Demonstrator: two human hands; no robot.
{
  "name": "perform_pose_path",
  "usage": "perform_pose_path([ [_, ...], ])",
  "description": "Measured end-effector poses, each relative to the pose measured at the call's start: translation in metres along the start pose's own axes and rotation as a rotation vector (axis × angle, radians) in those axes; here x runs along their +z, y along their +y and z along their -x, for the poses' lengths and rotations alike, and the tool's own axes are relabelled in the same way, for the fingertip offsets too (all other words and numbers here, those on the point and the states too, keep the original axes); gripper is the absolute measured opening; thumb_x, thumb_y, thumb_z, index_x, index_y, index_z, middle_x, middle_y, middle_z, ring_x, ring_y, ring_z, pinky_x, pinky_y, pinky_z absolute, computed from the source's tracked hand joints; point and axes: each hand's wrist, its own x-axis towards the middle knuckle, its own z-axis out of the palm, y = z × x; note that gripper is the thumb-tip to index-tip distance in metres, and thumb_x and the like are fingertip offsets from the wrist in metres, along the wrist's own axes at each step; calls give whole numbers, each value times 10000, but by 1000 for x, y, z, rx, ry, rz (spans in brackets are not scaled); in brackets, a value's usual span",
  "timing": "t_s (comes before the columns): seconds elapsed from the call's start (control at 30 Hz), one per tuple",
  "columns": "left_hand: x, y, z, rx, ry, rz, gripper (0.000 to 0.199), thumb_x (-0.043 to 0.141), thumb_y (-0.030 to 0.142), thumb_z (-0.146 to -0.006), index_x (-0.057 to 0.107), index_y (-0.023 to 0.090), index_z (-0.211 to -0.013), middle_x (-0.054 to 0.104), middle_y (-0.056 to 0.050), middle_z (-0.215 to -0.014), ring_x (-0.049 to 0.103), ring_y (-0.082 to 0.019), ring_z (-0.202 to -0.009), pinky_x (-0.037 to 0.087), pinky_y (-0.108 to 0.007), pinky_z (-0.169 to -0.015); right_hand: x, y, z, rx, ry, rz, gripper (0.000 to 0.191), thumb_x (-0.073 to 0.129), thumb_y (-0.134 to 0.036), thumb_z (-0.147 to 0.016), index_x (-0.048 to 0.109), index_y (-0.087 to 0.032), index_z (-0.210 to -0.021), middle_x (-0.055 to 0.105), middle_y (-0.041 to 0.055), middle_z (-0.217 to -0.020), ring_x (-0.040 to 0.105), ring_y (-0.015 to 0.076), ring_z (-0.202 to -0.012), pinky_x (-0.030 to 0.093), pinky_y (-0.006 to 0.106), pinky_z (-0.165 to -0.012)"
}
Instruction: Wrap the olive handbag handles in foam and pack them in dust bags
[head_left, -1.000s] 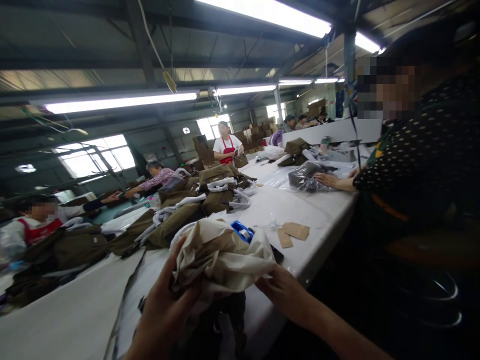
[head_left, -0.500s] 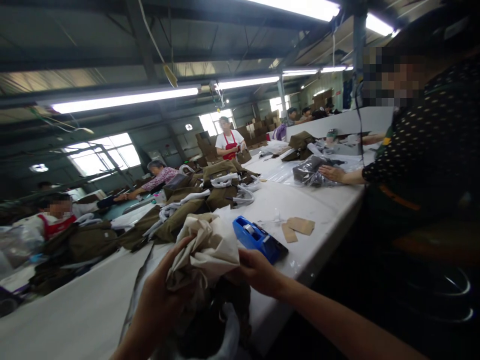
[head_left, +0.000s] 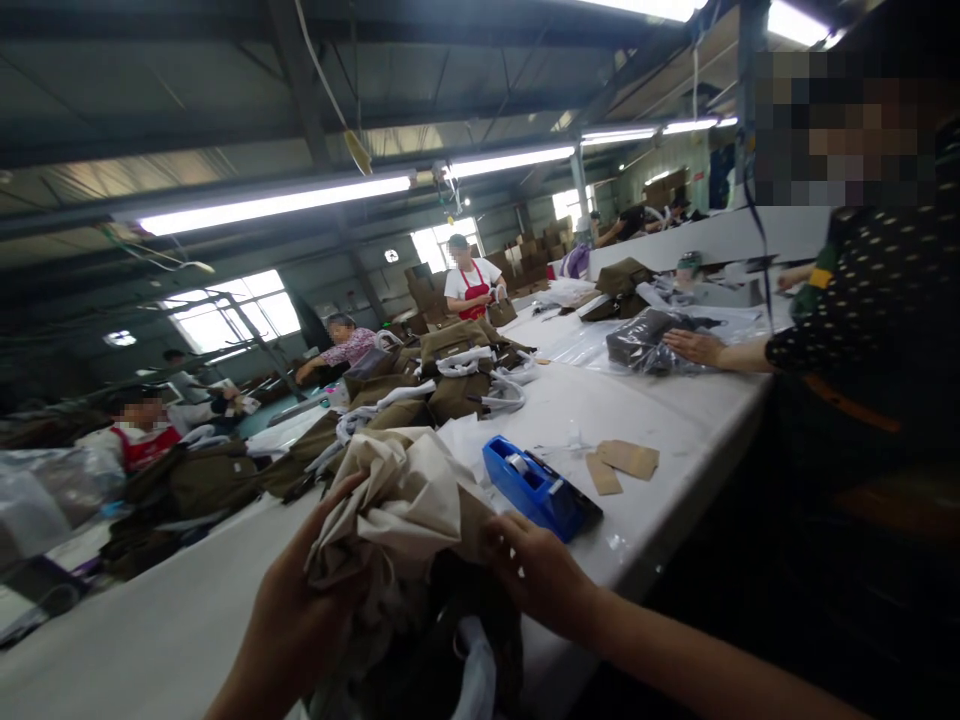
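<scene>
A crumpled beige sheet [head_left: 420,490], paper or cloth, is bunched up between my hands. My left hand [head_left: 307,590] grips its left side, fingers wrapped round it. On the other side my right hand [head_left: 536,570] pinches the sheet's right edge. Below it is a dark bag [head_left: 427,640] with a white-wrapped handle [head_left: 476,665], partly hidden by the sheet and my left hand. The blue tape dispenser [head_left: 536,490] stands on the table just beyond my right hand.
Brown tags [head_left: 630,458] lie right of the dispenser on the white table [head_left: 675,420]. Olive bags [head_left: 405,400] with wrapped handles are heaped ahead. At the right, a person's hand [head_left: 694,348] rests on a plastic-wrapped bag [head_left: 641,338]. Other people work farther back.
My right hand has shifted along the sheet's right edge, which is now drawn out further to the right. The view has turned slightly, so the surroundings appear further right.
</scene>
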Motion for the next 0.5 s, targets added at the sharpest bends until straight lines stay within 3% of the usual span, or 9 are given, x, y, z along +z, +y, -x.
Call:
perform_pose_path([
  [0.1, 4, -9, 3, 57, 12, -12, 638, 635, 329, -802, 527, 232, -1423, 642, -87, -1391, 585, -290, -1302, 540, -328, -995, 3, 4, -9, 243, 150, -299, 269, 605, -270, -870, 533, -212, -1122, 620, 62, -1028, 645, 179, -825, 553, 284, -670],
  [0.27, 11, -12, 3, 157, 57, -38, 564, 625, 306, -830, 553, 269, -1388, 674, -55, -1343, 620, -268, -1263, 539, -314, -1004, 7, -13, -32, 510, 254, -806, 778, 792, -395, -734, 404, -254, -1394, 546, 130, -1312, 682, 236, -907, 598, 366, -685],
  [0.37, 15, -9, 3, 204, 73, -103, 580, 610, 238, -817, 548, 269, -1393, 645, -67, -1379, 604, -269, -1283, 526, -339, -1030, 4, -38, -38, 532, 156, -1097, 704, 863, -404, -673, 562, -187, -1271, 647, 120, -1196, 692, 232, -907, 584, 378, -808],
  [0.5, 28, 0, 8, 231, -97, -265, 833, 607, 153, -734, 394, 323, -1521, 465, -84, -1556, 515, -304, -1370, 521, -418, -1042, -7, -76, -39, 353, 12, -1169, 527, 877, -433, -670, 711, -156, -1086, 734, 97, -1003, 691, 255, -957, 541, 396, -936],
])
